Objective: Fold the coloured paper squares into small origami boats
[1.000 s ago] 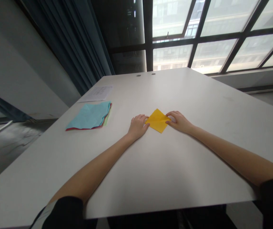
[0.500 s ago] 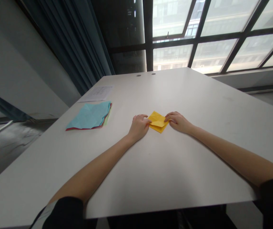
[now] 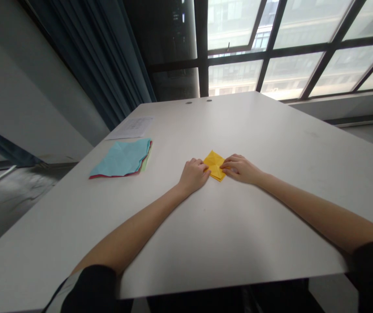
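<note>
A folded yellow paper square (image 3: 215, 164) lies on the white table (image 3: 245, 217), standing on one corner like a diamond. My left hand (image 3: 194, 174) rests at its left corner, fingers curled and pinching the paper's edge. My right hand (image 3: 241, 168) presses on its right side, fingers bent together onto the paper. Both hands nearly meet over the sheet, and parts of it are hidden under the fingertips.
A stack of coloured sheets (image 3: 123, 158), light blue on top, lies to the left. A white printed sheet (image 3: 131, 127) lies behind it near the table's left edge. Dark curtains (image 3: 108, 65) and large windows (image 3: 271, 43) stand beyond the far edge.
The yellow paper has been folded smaller; its side corners were brought inward. Both hands moved closer together over it.
</note>
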A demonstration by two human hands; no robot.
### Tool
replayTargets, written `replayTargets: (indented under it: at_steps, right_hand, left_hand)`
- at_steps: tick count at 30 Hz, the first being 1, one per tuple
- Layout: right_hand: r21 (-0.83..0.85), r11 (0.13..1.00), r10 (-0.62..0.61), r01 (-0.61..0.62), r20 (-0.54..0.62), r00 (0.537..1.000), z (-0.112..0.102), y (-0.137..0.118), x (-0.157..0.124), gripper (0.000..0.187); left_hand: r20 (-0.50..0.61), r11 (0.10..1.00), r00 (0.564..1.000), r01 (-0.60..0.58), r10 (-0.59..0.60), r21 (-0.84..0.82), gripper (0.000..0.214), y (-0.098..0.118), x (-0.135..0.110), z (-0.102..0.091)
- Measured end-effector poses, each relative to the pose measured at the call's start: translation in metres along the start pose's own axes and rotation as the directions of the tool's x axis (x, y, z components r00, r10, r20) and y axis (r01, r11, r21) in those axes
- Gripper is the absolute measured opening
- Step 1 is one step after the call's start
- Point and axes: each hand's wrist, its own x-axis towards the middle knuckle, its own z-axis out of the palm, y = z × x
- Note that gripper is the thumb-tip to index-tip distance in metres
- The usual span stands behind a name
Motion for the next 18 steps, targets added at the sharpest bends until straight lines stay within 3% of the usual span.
replayTargets:
  at_steps: [6, 18]
  right_hand:
    - [-0.009, 1.0, 0.028, -0.028, 0.015, 0.999, 0.004, 0.005, -0.001, 0.027]
    - [-0.076, 0.992, 0.1, -0.099, 0.011, 0.995, 0.002, 0.002, -0.002, 0.03]
  left_hand:
    - [0.021, 0.996, 0.997, -0.067, 0.068, -0.058, 0.025, 0.008, 0.002, 0.002]
    - [0.054, 0.98, 0.998, 0.022, -0.033, 0.196, 0.042, 0.009, -0.001, -0.007]
